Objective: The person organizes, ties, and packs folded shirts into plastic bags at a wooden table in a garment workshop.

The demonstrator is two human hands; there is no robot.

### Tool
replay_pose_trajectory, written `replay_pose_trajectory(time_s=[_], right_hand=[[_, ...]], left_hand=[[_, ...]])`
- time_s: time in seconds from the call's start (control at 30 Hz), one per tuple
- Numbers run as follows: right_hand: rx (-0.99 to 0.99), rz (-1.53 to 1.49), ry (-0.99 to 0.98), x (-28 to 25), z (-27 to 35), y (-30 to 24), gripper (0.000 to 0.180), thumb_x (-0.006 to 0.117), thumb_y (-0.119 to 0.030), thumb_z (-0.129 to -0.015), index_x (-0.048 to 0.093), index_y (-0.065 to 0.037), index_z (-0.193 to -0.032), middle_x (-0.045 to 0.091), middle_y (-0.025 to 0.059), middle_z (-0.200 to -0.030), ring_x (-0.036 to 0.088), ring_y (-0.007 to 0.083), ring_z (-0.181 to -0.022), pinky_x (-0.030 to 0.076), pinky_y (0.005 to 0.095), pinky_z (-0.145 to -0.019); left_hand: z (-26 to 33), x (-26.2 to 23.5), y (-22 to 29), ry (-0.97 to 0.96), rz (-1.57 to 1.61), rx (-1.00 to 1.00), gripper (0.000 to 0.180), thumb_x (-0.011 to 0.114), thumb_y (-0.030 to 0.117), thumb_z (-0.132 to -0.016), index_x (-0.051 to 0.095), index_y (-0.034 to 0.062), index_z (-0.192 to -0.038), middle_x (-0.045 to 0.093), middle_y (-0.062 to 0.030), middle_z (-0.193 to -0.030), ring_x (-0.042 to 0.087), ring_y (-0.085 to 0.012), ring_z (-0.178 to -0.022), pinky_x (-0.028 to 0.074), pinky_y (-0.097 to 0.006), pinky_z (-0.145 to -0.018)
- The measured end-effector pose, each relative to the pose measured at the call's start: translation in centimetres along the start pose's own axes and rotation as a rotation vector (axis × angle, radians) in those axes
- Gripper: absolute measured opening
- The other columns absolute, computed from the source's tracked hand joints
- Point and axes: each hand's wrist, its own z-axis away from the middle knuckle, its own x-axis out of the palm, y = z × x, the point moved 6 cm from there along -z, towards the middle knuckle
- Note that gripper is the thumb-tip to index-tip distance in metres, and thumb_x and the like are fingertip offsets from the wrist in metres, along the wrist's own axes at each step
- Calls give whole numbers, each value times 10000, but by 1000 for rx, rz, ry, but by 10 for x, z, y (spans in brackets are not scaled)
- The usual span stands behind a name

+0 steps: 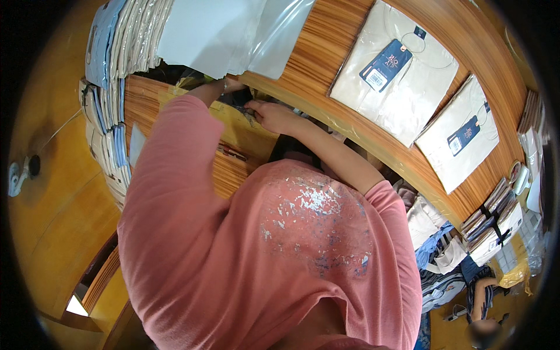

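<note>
Both my hands reach into an open space below the edge of the wood-grain tabletop (318, 52). My left hand (233, 84) goes in under the white plastic sleeves (216, 35), and its fingers are hidden in the dark. Just to its right, my right hand (269, 115) is closed, thumb and fingers together at a small greyish thing too unclear to name. Dark items lie around the fingertips. Below the hands, a red, slim tool (232, 153) rests on a wooden surface beside a yellowish strip.
Two bagged cream garments (408, 76) with dark tags lie on the tabletop's right part. Folded, bagged garments (108, 87) are stacked at the left. More packed clothes (496, 224) and a tape roll (514, 171) are at the right. Another person (481, 303) is at lower right.
</note>
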Motion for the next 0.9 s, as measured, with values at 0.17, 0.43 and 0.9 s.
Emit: replay_pose_trajectory(time_s=[0.17,0.43,0.9], right_hand=[[-29,-49,16,3,-1,6,354,438,-122,-867,460,-83,-1218,542,176,-1159,520,337,-1053,412,395,-893],[-33,-52,-5,3,0,5,366,430,-129,-856,473,-91,-1218,544,184,-1159,520,338,-1057,410,390,-903],[-432,188,417,-52,11,-82,211,565,-207,-846,558,-1,-894,554,165,-884,518,338,-845,408,399,-715]], left_hand=[[4,-2,-10,14,130,-11,200,487,119,-813,586,-31,-900,616,-134,-881,570,-242,-814,424,-358,-746],[20,-5,-22,57,380,46,195,494,123,-814,581,-33,-893,613,-131,-862,566,-238,-797,420,-351,-738],[260,-37,69,800,275,725,118,518,111,-866,533,-5,-882,549,-115,-791,525,-231,-743,414,-329,-696]])
